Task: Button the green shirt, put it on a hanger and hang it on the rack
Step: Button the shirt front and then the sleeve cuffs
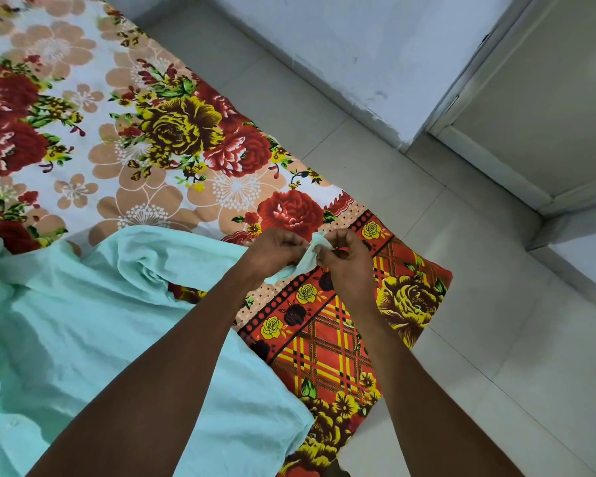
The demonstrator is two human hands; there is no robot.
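Note:
The pale green shirt lies crumpled across the lower left, spread over a floral bedsheet. One narrow end of the shirt is lifted toward the sheet's right corner. My left hand and my right hand both pinch that lifted strip of cloth between fingertips, close together and nearly touching. The button or hole under my fingers is hidden. No hanger or rack shows.
The sheet's red plaid border ends at a corner on the right. Beyond it is light tiled floor. A white wall and a door frame stand at the top right.

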